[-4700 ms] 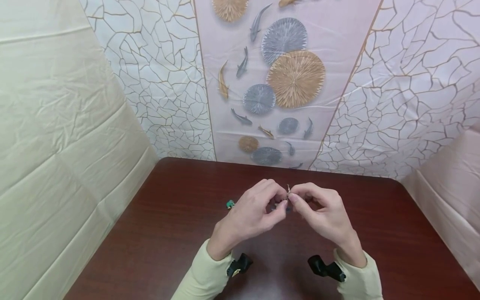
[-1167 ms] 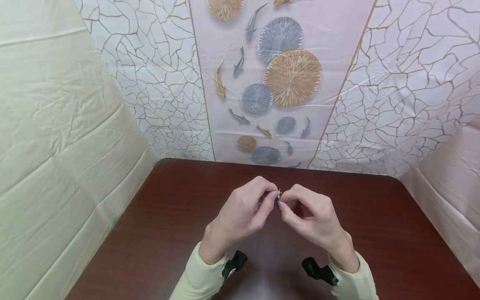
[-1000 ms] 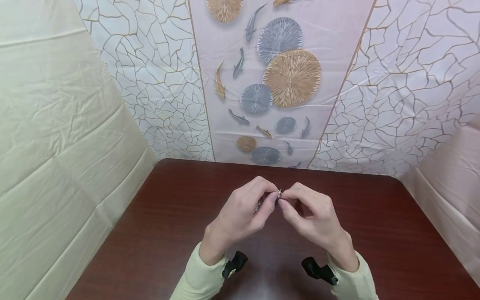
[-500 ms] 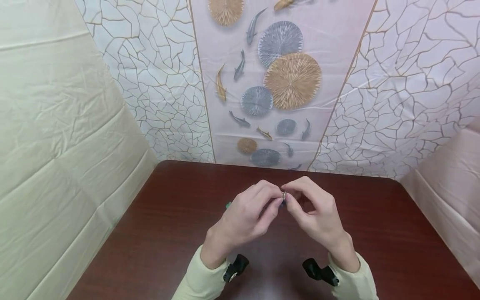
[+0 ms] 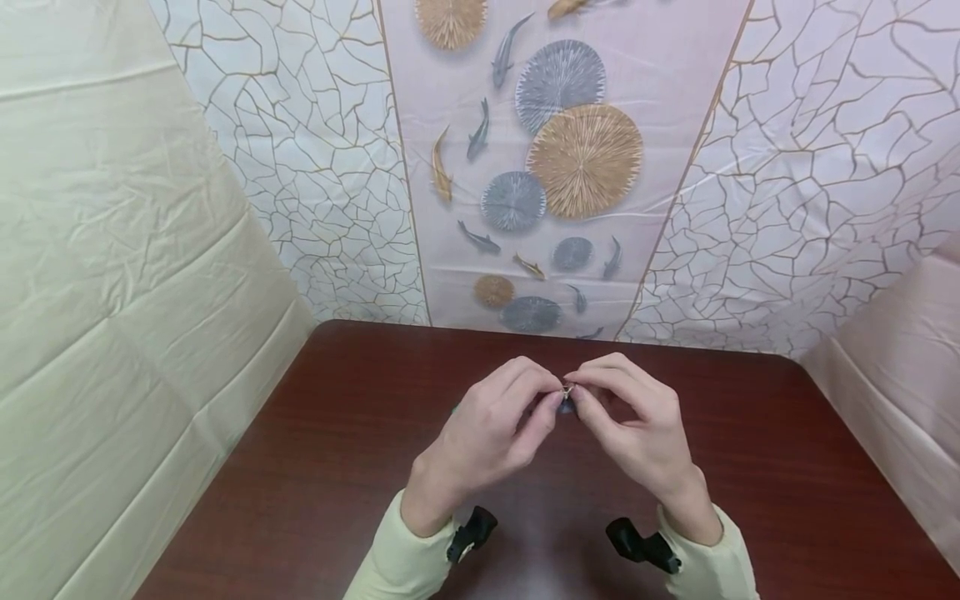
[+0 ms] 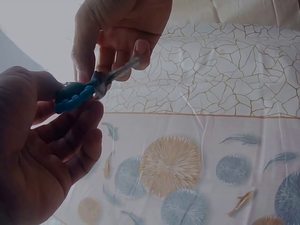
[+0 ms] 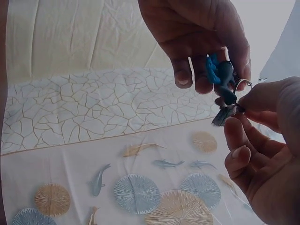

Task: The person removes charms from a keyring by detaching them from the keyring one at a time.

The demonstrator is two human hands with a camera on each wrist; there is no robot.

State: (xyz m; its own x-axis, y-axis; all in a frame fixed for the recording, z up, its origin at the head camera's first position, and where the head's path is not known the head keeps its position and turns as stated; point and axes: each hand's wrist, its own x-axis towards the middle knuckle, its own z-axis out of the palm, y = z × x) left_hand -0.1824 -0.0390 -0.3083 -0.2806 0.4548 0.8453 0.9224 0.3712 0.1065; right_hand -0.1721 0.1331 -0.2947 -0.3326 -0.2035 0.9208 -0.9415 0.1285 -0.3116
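Observation:
Both hands meet above the table, working on a small keychain with a teal-blue charm (image 6: 75, 96) and a thin metal ring (image 7: 243, 82). My left hand (image 5: 491, 421) pinches the charm side between thumb and fingers. Thumb and fingertips of my right hand (image 5: 637, 421) pinch the ring end. A narrow flat piece (image 6: 123, 70), perhaps a key, sticks out past the charm in the left wrist view. In the head view only a bit of ring (image 5: 567, 390) and a dark blue part show between the fingertips. Fingers hide the exact joint.
A sliver of a small green thing (image 5: 455, 408) shows beyond my left hand, mostly hidden. The dark red-brown table (image 5: 315, 467) extends around both hands. Patterned cloth (image 5: 345, 167) hangs behind it, with cream cloth (image 5: 112, 333) at the left. Black wrist cameras (image 5: 474, 532) sit at the cuffs.
Both hands have shifted slightly left since the oldest frame, fingertips staying together. The ring and charm have been turned between them. The green thing, plain at first, is now nearly covered by the left hand.

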